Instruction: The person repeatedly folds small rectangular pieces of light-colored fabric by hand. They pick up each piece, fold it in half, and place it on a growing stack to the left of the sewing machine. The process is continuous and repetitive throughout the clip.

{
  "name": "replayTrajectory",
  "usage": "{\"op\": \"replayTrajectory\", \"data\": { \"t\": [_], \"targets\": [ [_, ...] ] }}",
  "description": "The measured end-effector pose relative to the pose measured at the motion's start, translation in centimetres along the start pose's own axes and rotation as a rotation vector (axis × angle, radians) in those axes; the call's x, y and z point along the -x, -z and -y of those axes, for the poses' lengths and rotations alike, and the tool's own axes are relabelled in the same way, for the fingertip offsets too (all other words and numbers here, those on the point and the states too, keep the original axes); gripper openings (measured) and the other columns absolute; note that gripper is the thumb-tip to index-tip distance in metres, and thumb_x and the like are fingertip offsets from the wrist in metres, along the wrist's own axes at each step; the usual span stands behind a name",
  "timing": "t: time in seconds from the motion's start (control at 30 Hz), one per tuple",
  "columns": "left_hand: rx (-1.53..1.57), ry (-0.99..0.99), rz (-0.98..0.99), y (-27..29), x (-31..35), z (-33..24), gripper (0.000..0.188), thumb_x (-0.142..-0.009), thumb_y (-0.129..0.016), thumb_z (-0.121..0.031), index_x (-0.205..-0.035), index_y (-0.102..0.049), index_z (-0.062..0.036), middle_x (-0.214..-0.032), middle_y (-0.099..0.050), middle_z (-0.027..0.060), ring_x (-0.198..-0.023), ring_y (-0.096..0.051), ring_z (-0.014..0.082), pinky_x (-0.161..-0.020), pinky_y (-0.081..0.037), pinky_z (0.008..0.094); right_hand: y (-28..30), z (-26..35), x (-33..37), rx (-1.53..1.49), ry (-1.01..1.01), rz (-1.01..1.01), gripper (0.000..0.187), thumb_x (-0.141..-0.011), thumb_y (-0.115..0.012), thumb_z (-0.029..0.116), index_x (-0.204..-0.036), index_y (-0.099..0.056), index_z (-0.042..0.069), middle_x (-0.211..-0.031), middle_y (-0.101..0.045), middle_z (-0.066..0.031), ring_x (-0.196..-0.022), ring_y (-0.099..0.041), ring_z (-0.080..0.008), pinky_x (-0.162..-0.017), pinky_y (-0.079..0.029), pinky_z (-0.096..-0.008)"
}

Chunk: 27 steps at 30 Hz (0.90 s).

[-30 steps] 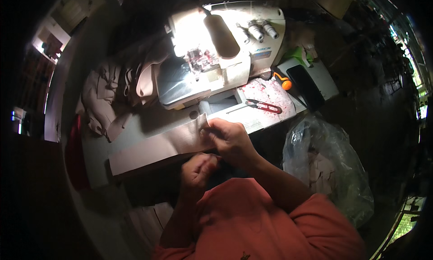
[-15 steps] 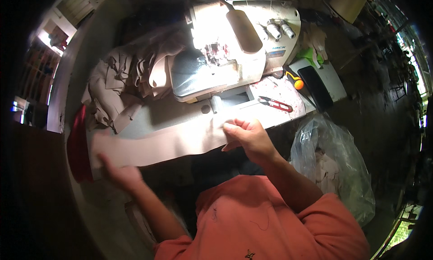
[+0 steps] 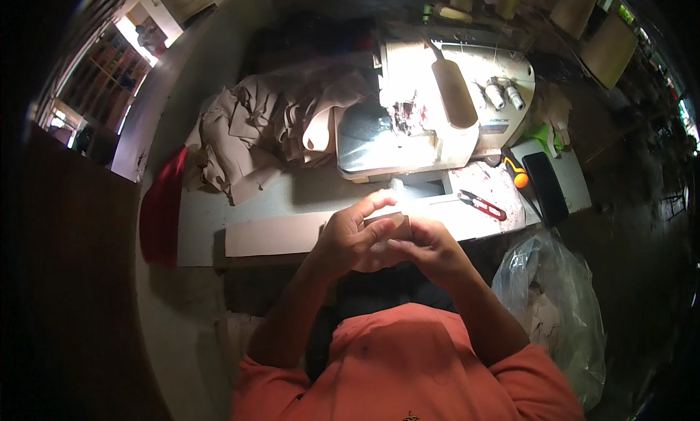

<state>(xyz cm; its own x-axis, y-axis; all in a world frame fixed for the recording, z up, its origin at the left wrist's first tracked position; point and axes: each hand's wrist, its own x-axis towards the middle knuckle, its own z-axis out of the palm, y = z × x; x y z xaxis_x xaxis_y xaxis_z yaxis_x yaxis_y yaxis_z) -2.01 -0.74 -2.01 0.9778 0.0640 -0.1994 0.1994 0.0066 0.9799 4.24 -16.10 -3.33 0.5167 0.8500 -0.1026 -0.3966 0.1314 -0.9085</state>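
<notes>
Between the left hand (image 3: 337, 237) and right hand (image 3: 439, 255), whose fingers pinch it, pale fabric (image 3: 399, 224) looks partly folded, seemingly unfinished; left of the fingers, a flat strip (image 3: 273, 235) lies unfolded.

A black phone (image 3: 545, 190) lies beside an orange-handled tool (image 3: 520, 180), near red snips (image 3: 487, 206).

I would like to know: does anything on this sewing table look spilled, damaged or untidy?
Nothing looks clearly spilled or damaged. Only the crumpled heap of pale pink fabric pieces, left of the white metal sewing machine, looks untidy, because the long pale pink fabric strip nearby lies flat.
</notes>
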Motion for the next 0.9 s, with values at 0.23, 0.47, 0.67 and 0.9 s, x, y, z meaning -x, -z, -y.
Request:
{"op": "replayTrajectory", "data": {
  "t": [0.23, 0.47, 0.67, 0.9],
  "targets": [
    [-0.213, -0.145, -0.212, -0.1, -0.4, -1.9, 0.014, -0.076, -0.058, -0.012, -0.081, -0.059, 0.0016, -0.070, -0.059, 0.0037, -0.065, -0.051, 0.0063, -0.058, -0.042, 0.0207, 0.8, 0.7, -0.1, 0.167, -0.076, -0.126, 0.031, -0.077, -0.053, 0.000, -0.105, -0.041, -0.005, -0.086, -0.057, -0.0108, -0.072, -0.057, -0.0130, -0.066, -0.048, -0.0237],
    [-0.252, -0.105, -0.278, 0.1, -2.0, -3.3, 0.014, -0.074, -0.060, -0.012, -0.078, -0.058, 0.0014, -0.067, -0.060, 0.0067, -0.062, -0.053, 0.0073, -0.056, -0.044, 0.0229, 0.7, 2.0, -1.1, -0.021, -0.005, -0.121, 0.037, -0.077, -0.050, -0.002, -0.110, -0.034, -0.007, -0.086, -0.056, -0.0129, -0.072, -0.058, -0.0155, -0.066, -0.049, -0.0260],
    [-0.647, -0.471, -0.419, 0.5, -6.7, -2.7, 0.015, -0.068, -0.061, -0.005, -0.082, -0.057, 0.0007, -0.066, -0.057, 0.0110, -0.060, -0.056, 0.0168, -0.056, -0.044, 0.0270, 2.6, 0.4, -4.3, -0.037, 0.158, -0.221, 0.037, -0.078, -0.049, -0.001, -0.111, -0.034, -0.004, -0.087, -0.052, -0.0113, -0.073, -0.055, -0.0132, -0.063, -0.049, -0.0252],
    [-1.124, -0.647, -0.287, 1.3, -7.8, -1.2, 0.014, -0.065, -0.055, -0.003, -0.079, -0.057, -0.0025, -0.074, -0.051, 0.0100, -0.070, -0.051, 0.0267, -0.063, -0.043, 0.0349, 2.9, -2.2, -4.3, 0.026, 0.224, -0.347, 0.018, -0.082, -0.046, 0.003, -0.098, -0.049, -0.005, -0.074, -0.056, -0.0063, -0.063, -0.056, -0.0108, -0.058, -0.047, -0.0211]
  ]
}}
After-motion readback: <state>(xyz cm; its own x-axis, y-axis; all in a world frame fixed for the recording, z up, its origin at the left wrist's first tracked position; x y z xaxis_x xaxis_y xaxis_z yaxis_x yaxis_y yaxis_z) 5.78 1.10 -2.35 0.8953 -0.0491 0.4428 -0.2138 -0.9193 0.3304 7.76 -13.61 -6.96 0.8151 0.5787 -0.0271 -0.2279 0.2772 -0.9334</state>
